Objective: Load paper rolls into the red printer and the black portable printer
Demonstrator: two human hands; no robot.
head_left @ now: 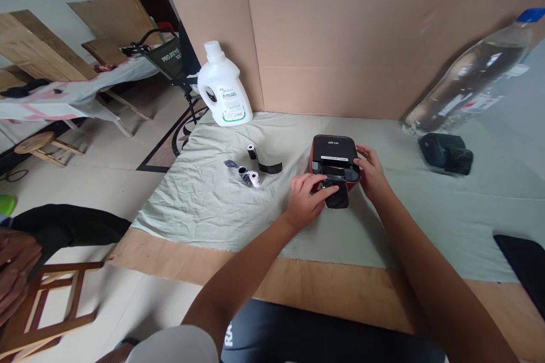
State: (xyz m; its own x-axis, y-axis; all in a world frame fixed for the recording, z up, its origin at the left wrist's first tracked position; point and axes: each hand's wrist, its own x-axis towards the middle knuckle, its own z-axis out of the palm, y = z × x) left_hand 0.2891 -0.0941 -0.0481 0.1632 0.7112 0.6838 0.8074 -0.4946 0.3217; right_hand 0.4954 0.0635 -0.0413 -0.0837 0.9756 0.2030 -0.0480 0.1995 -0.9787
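A small red-and-black printer, probably for labels, sits on the cloth in front of me. A glossy black strip hangs from its front. It resembles the loose ribbon tail on the cloth. My left hand is at the printer's front left corner, thumb lying across the strip and fingers bent against the front edge. My right hand grips the printer's right side, its thumb on the top front corner. Left of the printer lie several small ribbon rolls and cores; one black roll has its black tail unrolled.
A white detergent jug stands at the back left before a cardboard screen. At right are a large water bottle and a black device. Another person's hand and dark-clad leg show at far left, beside a wooden stool.
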